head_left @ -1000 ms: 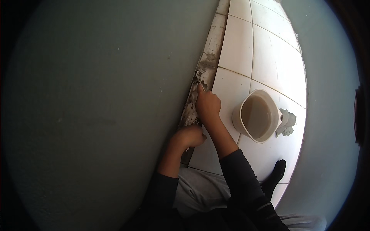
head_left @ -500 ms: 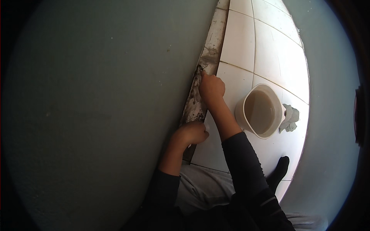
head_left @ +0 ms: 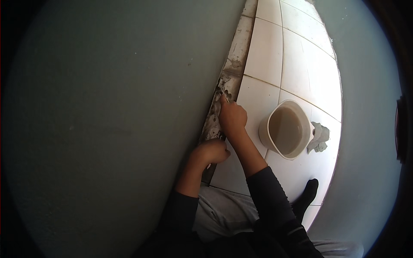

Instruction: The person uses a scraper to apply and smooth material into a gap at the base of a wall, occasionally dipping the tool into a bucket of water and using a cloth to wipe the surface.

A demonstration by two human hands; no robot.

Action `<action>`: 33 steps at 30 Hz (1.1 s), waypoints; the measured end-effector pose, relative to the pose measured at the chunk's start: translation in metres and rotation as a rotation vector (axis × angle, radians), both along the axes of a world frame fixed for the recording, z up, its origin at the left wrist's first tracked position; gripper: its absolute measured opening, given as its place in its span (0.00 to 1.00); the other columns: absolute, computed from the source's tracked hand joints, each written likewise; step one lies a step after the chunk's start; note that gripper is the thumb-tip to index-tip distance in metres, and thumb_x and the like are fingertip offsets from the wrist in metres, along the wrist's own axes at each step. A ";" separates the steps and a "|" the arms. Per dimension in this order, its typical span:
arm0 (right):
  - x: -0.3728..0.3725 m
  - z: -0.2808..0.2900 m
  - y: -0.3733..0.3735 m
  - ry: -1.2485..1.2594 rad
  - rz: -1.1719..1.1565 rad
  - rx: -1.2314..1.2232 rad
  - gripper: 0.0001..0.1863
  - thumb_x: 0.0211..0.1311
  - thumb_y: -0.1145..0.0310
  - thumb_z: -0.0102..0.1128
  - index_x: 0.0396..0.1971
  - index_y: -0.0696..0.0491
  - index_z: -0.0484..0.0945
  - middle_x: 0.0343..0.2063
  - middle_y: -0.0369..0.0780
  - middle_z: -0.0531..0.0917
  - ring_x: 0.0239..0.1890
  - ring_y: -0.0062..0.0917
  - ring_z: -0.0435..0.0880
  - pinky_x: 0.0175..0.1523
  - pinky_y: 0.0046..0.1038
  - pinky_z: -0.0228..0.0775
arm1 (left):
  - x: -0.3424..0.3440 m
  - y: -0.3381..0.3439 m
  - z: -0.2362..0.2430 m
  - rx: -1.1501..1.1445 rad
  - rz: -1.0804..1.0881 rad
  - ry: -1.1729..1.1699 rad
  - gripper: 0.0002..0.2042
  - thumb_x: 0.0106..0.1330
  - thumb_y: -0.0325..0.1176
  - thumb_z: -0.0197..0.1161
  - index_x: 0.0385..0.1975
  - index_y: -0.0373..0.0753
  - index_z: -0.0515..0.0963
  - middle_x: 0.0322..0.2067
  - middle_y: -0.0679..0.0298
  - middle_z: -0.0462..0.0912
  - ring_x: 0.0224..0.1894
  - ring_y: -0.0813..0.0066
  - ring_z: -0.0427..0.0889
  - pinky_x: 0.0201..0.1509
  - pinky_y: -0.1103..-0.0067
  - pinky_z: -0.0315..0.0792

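Note:
Along the foot of the wall runs a narrow, whitish ledge [head_left: 235, 58], smeared with dark grime and wet-looking patches. My right hand [head_left: 233, 117] is closed over its middle stretch, the index finger pressed down by the dark smears. A thin pale sliver shows at its fingertips, too small to name. Nearer to me, my left hand [head_left: 213, 150] rests curled on the same ledge; a whitish bit peeks out below it, and what the fingers hold, if anything, is hidden. A white tub [head_left: 264, 131] of murky brownish water stands right of my right forearm.
A crumpled grey cloth [head_left: 319, 137] lies against the tub's right side. White tiles [head_left: 260, 47] cover the floor, with a grey-green wall [head_left: 116, 120] close on the left and another wall [head_left: 365, 107] on the right. My dark-socked foot [head_left: 310, 189] is at lower right.
My right hand has drawn back along the ledge toward my left hand. The left hand stays in about the same place on the ledge. The view has shifted slightly.

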State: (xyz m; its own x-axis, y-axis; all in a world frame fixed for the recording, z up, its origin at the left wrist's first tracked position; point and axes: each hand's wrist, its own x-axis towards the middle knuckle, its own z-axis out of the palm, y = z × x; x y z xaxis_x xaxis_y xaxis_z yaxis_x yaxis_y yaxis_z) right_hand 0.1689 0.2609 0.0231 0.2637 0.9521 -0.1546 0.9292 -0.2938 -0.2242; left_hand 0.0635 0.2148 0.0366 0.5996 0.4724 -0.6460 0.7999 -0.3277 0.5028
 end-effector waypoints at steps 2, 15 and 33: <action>0.004 0.004 0.005 0.005 -0.002 -0.007 0.17 0.54 0.72 0.45 0.46 0.49 0.70 0.25 0.45 0.81 0.29 0.37 0.82 0.30 0.35 0.74 | 0.000 0.002 0.001 0.030 -0.014 -0.016 0.14 0.54 0.37 0.49 0.24 0.31 0.77 0.26 0.50 0.79 0.31 0.57 0.78 0.39 0.68 0.70; 0.018 0.005 0.013 -0.045 0.016 -0.034 0.21 0.56 0.71 0.46 0.52 0.49 0.67 0.29 0.45 0.80 0.29 0.34 0.82 0.31 0.31 0.75 | 0.012 0.002 -0.002 -0.016 -0.062 0.008 0.14 0.55 0.37 0.48 0.27 0.33 0.78 0.28 0.49 0.79 0.34 0.56 0.79 0.41 0.68 0.70; 0.007 0.053 -0.058 0.102 0.070 -0.026 0.15 0.53 0.72 0.47 0.41 0.48 0.74 0.22 0.46 0.79 0.26 0.40 0.80 0.31 0.38 0.72 | 0.003 0.002 -0.026 0.012 -0.001 0.022 0.16 0.55 0.40 0.49 0.29 0.33 0.78 0.30 0.48 0.79 0.35 0.56 0.79 0.41 0.69 0.70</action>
